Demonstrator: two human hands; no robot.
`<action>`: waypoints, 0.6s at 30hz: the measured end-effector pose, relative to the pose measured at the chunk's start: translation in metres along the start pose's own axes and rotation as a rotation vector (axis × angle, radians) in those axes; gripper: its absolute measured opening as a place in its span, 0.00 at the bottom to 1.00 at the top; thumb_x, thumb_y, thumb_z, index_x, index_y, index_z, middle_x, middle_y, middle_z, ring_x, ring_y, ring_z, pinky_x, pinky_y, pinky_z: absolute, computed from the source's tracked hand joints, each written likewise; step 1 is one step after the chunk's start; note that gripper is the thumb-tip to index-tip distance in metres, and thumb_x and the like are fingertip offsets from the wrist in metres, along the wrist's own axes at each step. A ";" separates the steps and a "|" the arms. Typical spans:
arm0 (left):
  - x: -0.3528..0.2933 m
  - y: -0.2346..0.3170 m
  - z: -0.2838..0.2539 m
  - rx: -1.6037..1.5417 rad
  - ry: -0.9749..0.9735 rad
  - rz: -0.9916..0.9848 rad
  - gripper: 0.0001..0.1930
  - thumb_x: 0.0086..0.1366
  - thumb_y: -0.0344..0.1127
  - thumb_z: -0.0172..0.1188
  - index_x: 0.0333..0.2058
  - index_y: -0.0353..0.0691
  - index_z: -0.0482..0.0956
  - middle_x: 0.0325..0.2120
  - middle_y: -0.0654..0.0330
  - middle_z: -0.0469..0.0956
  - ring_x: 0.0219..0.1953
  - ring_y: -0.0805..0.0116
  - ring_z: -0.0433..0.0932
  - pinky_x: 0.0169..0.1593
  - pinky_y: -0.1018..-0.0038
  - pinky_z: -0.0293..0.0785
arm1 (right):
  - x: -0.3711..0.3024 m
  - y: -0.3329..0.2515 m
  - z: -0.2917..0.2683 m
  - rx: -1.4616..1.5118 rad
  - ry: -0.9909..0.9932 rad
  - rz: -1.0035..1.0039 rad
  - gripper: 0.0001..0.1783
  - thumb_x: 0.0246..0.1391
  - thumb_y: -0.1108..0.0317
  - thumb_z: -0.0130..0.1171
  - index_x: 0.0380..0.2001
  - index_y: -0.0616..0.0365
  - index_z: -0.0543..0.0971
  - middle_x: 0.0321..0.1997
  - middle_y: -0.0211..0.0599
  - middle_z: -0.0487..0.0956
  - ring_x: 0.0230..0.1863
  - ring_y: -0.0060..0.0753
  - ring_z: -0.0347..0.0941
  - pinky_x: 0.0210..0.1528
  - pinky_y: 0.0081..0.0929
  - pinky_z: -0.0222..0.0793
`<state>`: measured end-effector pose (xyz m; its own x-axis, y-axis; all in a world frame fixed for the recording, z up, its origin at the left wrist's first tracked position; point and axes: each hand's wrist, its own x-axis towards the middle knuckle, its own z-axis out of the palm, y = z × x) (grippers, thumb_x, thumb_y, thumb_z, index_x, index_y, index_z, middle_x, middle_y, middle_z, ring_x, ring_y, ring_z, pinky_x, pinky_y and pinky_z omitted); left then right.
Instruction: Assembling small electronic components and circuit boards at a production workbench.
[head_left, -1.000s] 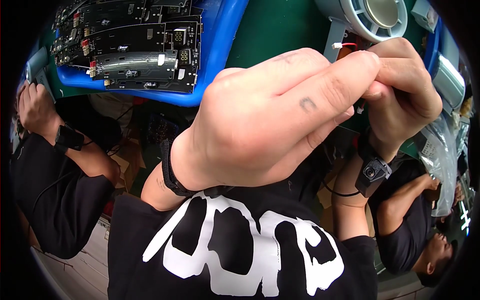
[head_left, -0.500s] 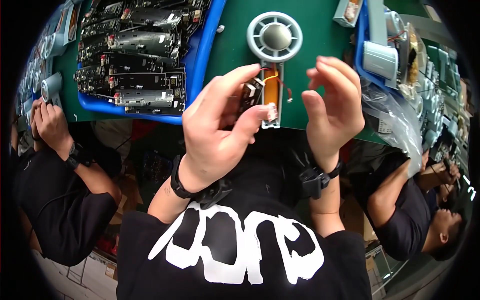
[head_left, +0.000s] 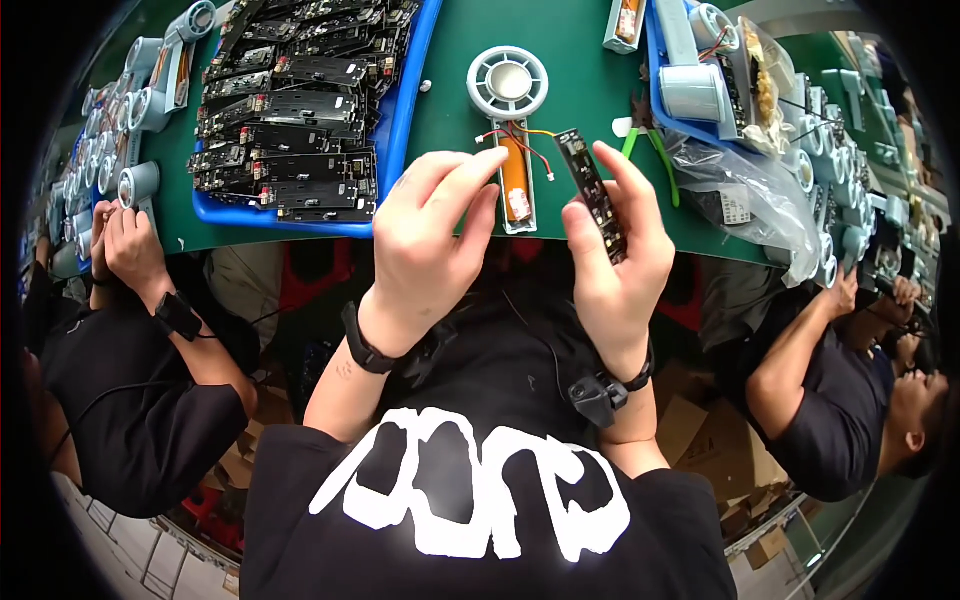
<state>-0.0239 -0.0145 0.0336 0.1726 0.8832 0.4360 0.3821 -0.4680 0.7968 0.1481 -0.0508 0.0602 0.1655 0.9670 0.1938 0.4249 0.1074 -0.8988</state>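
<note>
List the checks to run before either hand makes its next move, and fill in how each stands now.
1. Circuit board secured: ok, the right hand grips it between thumb and fingers.
2. Left hand free: cannot tell; its fingertips are by the handle, and a pinched wire might be hidden.
3. Fan-shaped unit supported: ok, it lies on the green table.
4. Orange cylinder in the handle: ok, it lies inside the channel.
5. White plug connected: not ok, it lies loose right of the handle.
6. Green-handled cutters apart from the hands: ok.
</note>
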 end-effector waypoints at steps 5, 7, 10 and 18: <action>0.024 -0.001 0.012 0.301 -0.178 0.223 0.16 0.51 0.25 0.66 0.42 0.40 0.83 0.36 0.59 0.79 0.34 0.59 0.81 0.36 0.69 0.79 | 0.014 0.017 -0.011 0.300 -0.064 0.194 0.23 0.65 0.74 0.54 0.62 0.62 0.71 0.35 0.30 0.78 0.29 0.15 0.68 0.32 0.14 0.65; 0.028 -0.008 0.014 0.315 -0.173 0.276 0.16 0.51 0.25 0.66 0.41 0.41 0.83 0.36 0.60 0.79 0.34 0.60 0.81 0.35 0.70 0.79 | 0.013 0.020 -0.012 0.327 -0.077 0.211 0.22 0.65 0.73 0.53 0.62 0.62 0.71 0.35 0.31 0.78 0.29 0.15 0.68 0.32 0.14 0.65; 0.031 -0.014 0.018 0.339 -0.173 0.381 0.14 0.51 0.26 0.65 0.39 0.41 0.82 0.36 0.62 0.79 0.34 0.62 0.81 0.33 0.70 0.79 | 0.012 0.025 -0.012 0.383 -0.096 0.256 0.22 0.66 0.73 0.52 0.62 0.62 0.71 0.35 0.31 0.78 0.29 0.15 0.69 0.33 0.14 0.65; 0.036 -0.010 0.021 0.401 -0.210 0.340 0.12 0.54 0.27 0.70 0.38 0.43 0.83 0.35 0.64 0.80 0.31 0.68 0.83 0.30 0.74 0.78 | 0.007 0.036 -0.012 0.456 -0.080 0.276 0.20 0.68 0.70 0.51 0.61 0.62 0.72 0.36 0.32 0.79 0.29 0.16 0.69 0.33 0.15 0.65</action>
<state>-0.0025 0.0226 0.0327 0.5072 0.6911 0.5150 0.5818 -0.7154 0.3870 0.1750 -0.0429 0.0335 0.1408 0.9861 -0.0879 -0.0572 -0.0806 -0.9951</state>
